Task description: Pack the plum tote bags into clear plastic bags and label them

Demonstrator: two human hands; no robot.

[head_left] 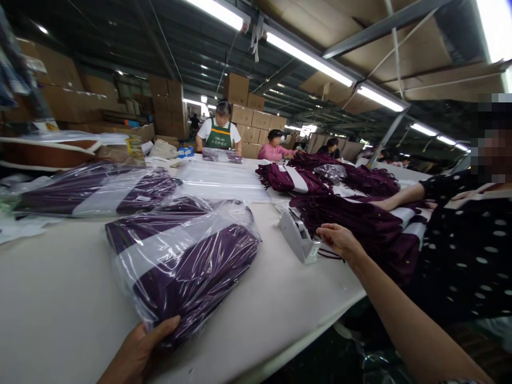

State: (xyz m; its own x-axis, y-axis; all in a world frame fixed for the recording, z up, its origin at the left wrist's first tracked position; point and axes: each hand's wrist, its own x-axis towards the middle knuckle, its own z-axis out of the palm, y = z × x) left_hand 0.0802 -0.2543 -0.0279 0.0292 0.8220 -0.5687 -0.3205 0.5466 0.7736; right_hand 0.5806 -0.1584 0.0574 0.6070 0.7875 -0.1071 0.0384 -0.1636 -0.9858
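At the near edge of a clear plastic bag (196, 234), my left hand (146, 344) grips a corner, thumb on top and fingers hidden underneath. Inside the bag lies a folded purple garment (216, 266) with a white band across it. My right hand (340, 240) is stretched forward beside a grey tape dispenser (298, 237), thumb and fingertips pinched together at its near end. Whether a strip of tape is between those fingertips I cannot make out.
Another bagged purple bundle (100, 189) lies to the left. Clear plastic sheets (224, 181) are stacked beyond. Purple garments (356, 218) pile up on the right, where a co-worker in a dotted top (468, 240) reaches in. More people work at the table's (276, 304) far side.
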